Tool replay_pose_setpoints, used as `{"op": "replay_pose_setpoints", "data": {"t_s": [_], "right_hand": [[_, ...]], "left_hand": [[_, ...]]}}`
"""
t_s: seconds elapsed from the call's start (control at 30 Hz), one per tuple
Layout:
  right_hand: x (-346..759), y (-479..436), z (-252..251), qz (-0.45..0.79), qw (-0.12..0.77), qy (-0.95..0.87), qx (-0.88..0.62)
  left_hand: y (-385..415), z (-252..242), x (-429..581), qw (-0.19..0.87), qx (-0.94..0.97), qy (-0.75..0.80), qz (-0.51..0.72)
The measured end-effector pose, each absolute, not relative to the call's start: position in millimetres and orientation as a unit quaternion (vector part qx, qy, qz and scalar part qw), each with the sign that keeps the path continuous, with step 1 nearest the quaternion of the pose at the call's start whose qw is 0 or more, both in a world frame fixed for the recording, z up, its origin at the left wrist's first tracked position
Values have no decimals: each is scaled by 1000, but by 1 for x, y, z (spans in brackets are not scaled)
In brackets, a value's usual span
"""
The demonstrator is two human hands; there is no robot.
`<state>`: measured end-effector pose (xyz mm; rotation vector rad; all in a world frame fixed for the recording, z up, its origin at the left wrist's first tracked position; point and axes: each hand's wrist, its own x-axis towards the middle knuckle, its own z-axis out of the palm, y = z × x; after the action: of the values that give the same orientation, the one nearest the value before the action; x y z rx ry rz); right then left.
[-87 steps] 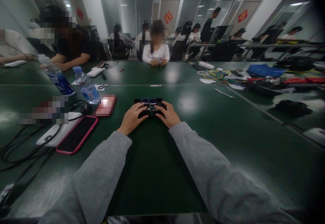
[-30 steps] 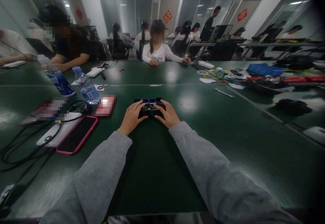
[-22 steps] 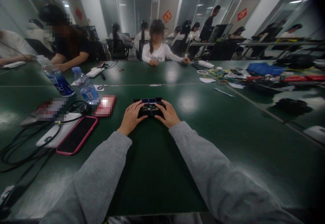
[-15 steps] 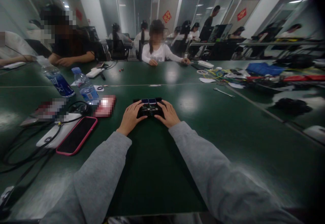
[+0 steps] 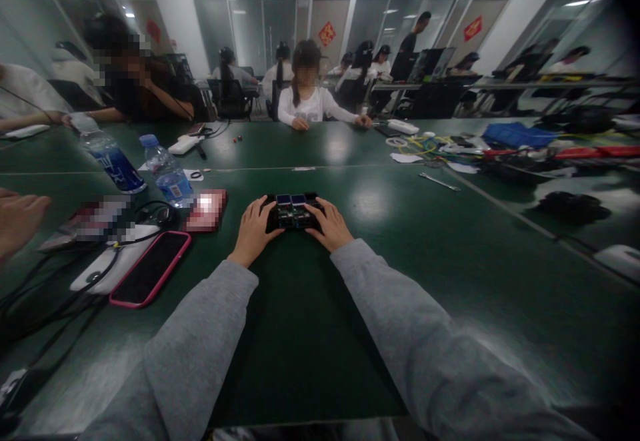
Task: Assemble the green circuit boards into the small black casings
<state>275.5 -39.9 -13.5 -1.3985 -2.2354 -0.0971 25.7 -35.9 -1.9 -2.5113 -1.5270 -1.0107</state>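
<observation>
A small black electronic device sits on the green table in front of me. Two dark little screens or panels lie side by side along its top, with circuit parts showing below them. My left hand grips its left end, thumb at the near side and fingers over the far side. Round the right end, my right hand is closed in the same way. The fingers hide both ends of the device, and its exact kind cannot be made out.
Left of my hands lie a pink-cased phone, a white power bank with black cables, and two water bottles. A wrench and tangled cables lie to the right. Another person's hand reaches in at the left edge.
Another person's hand has come in at the left edge. The person in black at the far left has raised an arm. My hands and the device have barely moved.
</observation>
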Motion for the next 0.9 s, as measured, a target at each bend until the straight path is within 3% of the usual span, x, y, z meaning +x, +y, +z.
{"op": "replay_pose_setpoints", "data": {"t_s": [0.37, 0.9], "right_hand": [[278, -39, -14, 27, 277, -819, -502], [279, -39, -14, 22, 269, -817, -509]], "left_hand": [[-39, -4, 25, -71, -785, -522, -326], [-38, -6, 26, -69, -797, -502, -328]]}}
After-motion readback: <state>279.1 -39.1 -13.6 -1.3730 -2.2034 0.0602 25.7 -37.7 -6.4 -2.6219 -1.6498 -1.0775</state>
